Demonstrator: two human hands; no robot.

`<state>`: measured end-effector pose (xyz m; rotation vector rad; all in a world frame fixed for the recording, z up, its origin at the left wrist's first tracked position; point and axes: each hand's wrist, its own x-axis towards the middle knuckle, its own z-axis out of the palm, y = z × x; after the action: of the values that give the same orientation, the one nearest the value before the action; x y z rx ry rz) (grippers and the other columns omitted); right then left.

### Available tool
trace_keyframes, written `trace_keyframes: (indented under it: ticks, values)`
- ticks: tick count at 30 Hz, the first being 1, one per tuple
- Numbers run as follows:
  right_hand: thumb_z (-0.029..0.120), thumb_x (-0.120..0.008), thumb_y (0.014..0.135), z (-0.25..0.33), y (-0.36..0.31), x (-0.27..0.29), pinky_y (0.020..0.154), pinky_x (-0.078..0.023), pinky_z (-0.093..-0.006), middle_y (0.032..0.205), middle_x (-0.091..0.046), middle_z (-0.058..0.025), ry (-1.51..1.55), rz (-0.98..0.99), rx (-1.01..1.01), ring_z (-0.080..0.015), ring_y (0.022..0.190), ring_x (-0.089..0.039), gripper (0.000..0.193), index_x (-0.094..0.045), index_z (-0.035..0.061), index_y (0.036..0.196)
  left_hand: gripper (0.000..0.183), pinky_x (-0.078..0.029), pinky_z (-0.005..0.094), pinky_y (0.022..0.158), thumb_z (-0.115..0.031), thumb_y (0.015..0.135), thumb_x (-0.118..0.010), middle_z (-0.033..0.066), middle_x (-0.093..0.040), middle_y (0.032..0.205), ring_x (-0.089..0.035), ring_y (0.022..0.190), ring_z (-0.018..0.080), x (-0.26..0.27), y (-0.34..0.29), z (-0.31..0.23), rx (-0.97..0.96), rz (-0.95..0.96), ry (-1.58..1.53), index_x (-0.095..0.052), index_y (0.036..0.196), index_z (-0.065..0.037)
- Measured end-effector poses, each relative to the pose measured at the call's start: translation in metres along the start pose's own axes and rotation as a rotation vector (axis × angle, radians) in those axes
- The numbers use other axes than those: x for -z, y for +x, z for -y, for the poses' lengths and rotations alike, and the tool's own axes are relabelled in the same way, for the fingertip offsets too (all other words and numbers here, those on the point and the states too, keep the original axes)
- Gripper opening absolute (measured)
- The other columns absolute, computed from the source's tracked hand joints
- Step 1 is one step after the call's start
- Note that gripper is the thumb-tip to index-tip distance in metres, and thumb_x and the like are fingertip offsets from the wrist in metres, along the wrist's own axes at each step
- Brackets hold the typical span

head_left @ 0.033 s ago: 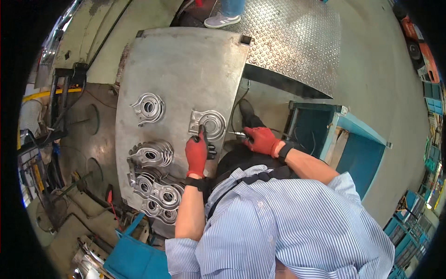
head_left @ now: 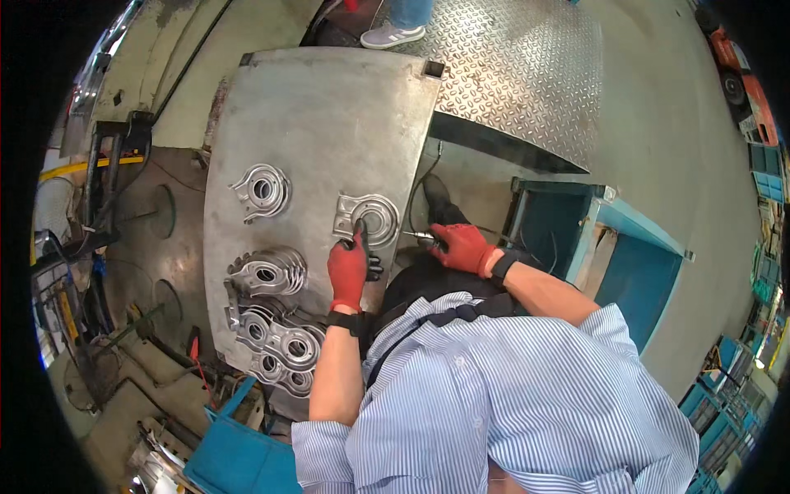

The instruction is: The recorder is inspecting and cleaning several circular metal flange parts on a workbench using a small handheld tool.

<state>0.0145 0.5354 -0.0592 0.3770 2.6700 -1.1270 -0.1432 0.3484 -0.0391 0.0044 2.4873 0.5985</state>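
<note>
A stamped metal bracket with a round ringed opening (head_left: 383, 207) lies near the table's right edge. On its lower left my left hand (head_left: 349, 267), in a red glove with black fingers, rests with the index finger stretched onto the ring. The other fingers are apart from it beside the bracket. Just off the table's edge, my right hand (head_left: 466, 249), gloved alike, is closed around a slim metal hand tool (head_left: 425, 236). Its thin tip points left at the bracket's rim; whether they touch I cannot tell. The tool's rear end is hidden in the glove.
The steel table (head_left: 329, 107) also carries a small stack of similar brackets (head_left: 262, 193), a taller stack (head_left: 276, 272) and a nested pile (head_left: 288, 342) at its near left. A blue cabinet-like frame (head_left: 629, 247) stands right. Beyond is a checker-plate platform (head_left: 527, 74) with a person's shoe (head_left: 393, 35).
</note>
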Motion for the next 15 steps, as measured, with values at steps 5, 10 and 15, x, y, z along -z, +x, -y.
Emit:
trace_keyframes:
  ticks: [5,10,15]
  values:
    - [0.034,-0.059,0.079,0.0,0.009,-0.008,0.075,-0.046,-0.0451,0.087,-0.063,-0.02,0.008,-0.071,0.026,-0.0365,0.085,-0.06,0.044,-0.055,0.0035,0.11,0.06,-0.046,0.0451,0.078,-0.054,0.078,-0.06,0.028,-0.061,0.09,-0.058,0.089,0.0425,-0.008,0.003,0.002,-0.046,-0.1,0.119,-0.06,0.081,0.006]
    - [0.032,-0.061,0.078,0.003,0.016,-0.009,0.071,-0.046,-0.0459,0.085,-0.062,-0.0196,0.021,-0.043,0.051,-0.0371,0.082,-0.06,0.039,-0.056,0.0046,0.106,0.06,-0.045,0.0451,0.078,-0.053,0.079,-0.059,0.0286,-0.061,0.09,-0.058,0.09,0.0422,-0.014,0.01,0.011,-0.071,-0.098,0.15,-0.059,0.082,0.007]
    - [0.031,-0.062,0.078,0.01,0.019,-0.004,0.07,-0.047,-0.0464,0.084,-0.062,-0.0199,0.004,-0.037,0.056,-0.0379,0.081,-0.06,0.035,-0.056,0.0048,0.1,0.06,-0.045,0.0451,0.078,-0.053,0.079,-0.059,0.0278,-0.06,0.087,-0.058,0.089,0.0417,-0.022,0.018,0.025,-0.07,-0.066,0.03,-0.059,0.081,0.007]
